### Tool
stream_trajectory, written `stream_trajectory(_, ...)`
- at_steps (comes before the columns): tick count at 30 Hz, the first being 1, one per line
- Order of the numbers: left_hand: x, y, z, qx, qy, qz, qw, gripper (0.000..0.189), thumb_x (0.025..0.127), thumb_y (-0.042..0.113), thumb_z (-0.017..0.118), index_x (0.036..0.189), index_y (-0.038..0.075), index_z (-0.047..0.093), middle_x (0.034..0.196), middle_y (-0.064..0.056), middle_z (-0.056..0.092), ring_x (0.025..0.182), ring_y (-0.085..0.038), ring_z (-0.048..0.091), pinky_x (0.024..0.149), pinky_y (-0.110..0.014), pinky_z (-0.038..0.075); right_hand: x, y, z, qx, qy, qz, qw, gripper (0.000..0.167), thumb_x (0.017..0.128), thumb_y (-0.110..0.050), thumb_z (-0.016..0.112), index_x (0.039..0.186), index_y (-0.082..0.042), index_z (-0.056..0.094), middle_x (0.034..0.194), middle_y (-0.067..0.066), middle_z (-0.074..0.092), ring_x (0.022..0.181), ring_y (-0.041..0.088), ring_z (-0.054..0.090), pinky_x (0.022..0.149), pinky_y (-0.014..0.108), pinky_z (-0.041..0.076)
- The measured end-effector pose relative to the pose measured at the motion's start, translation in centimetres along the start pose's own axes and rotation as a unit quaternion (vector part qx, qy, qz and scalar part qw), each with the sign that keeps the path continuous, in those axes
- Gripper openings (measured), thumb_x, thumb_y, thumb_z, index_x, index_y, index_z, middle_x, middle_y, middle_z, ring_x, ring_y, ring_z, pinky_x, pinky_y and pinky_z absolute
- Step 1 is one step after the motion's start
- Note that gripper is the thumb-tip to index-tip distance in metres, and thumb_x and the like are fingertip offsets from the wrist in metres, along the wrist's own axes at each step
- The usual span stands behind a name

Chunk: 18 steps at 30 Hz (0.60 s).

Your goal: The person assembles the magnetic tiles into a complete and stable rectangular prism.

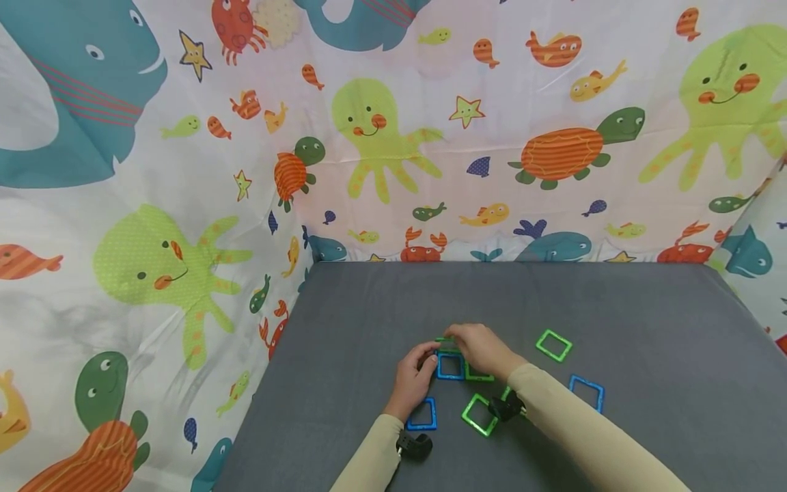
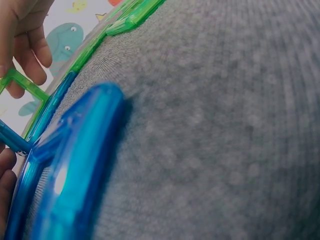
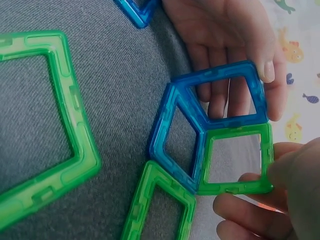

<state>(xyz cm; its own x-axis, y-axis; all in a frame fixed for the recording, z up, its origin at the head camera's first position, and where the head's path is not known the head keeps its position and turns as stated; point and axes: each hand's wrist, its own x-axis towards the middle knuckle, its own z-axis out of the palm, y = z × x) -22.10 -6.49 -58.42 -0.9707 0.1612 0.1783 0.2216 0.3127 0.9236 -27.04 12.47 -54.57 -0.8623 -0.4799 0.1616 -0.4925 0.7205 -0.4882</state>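
Square magnetic tiles with open middles are joined between the hands on the grey surface. My left hand (image 1: 415,379) pinches a raised blue tile (image 3: 215,71), thumb on its edge and fingers behind. Next to it, my right hand (image 1: 482,347) pinches a raised green tile (image 3: 237,188) by its outer edge. These two tiles meet along one side. At their foot a blue tile (image 3: 162,122) lies flat, and a flat green tile (image 3: 172,181) adjoins it. In the head view the right hand partly covers the raised green tile.
Nearer me lie a loose blue tile (image 1: 421,428) and a green tile (image 1: 475,426), partly behind the right wrist's camera. Further right are another green tile (image 1: 548,353) and a blue one (image 1: 588,383), partly behind the sleeve. A sea-animal curtain (image 1: 430,205) borders the grey table (image 1: 369,294).
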Motion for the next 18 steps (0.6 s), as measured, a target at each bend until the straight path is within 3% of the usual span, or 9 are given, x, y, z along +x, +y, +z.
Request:
stream_trajectory(4, 0.4, -1.7, 0.4, 0.009, 0.006, 0.009, 0.9999, 0.032, 0.106, 0.014, 0.052, 0.136, 0.009, 0.064, 0.134, -0.011, 0.067, 0.120, -0.030, 0.066, 0.101, -0.040, 0.053, -0.1, 0.4, -0.5, 0.003, -0.001, 0.011, 0.9999, 0.028, 0.103, -0.006, 0.054, 0.127, -0.005, 0.068, 0.111, 0.011, 0.074, 0.068, 0.012, 0.060, 0.067, 0.030, 0.050)
stream_trajectory(6, 0.5, -2.4, 0.4, 0.008, 0.006, 0.013, 0.9999, 0.031, 0.106, 0.016, 0.053, 0.135, 0.013, 0.064, 0.134, -0.007, 0.068, 0.119, -0.028, 0.066, 0.101, -0.040, 0.054, -0.3, 0.8, -0.9, 0.008, -0.003, 0.023, 0.9997, 0.030, 0.103, -0.007, 0.054, 0.130, -0.005, 0.067, 0.113, 0.011, 0.074, 0.063, 0.009, 0.052, 0.065, 0.030, 0.045)
stream_trajectory(13, 0.5, -3.2, 0.3, 0.009, 0.003, 0.019, 0.9998, 0.030, 0.106, 0.024, 0.054, 0.134, 0.022, 0.065, 0.132, -0.003, 0.069, 0.115, -0.019, 0.067, 0.099, -0.036, 0.054, -2.2, 2.8, -2.7, -0.015, 0.014, 0.029, 0.9994, 0.032, 0.100, -0.003, 0.056, 0.130, -0.002, 0.067, 0.124, 0.017, 0.072, 0.100, 0.026, 0.071, 0.084, 0.045, 0.058)
stream_trajectory(18, 0.6, -3.0, 0.2, 0.012, 0.001, 0.021, 0.9997, 0.031, 0.107, 0.026, 0.052, 0.135, 0.020, 0.065, 0.132, -0.004, 0.069, 0.114, -0.017, 0.067, 0.099, -0.036, 0.054, -4.0, 5.4, -4.3, -0.042, 0.035, 0.030, 0.9980, 0.032, 0.095, -0.003, 0.063, 0.127, -0.001, 0.068, 0.119, 0.020, 0.072, 0.100, 0.035, 0.073, 0.083, 0.051, 0.059)
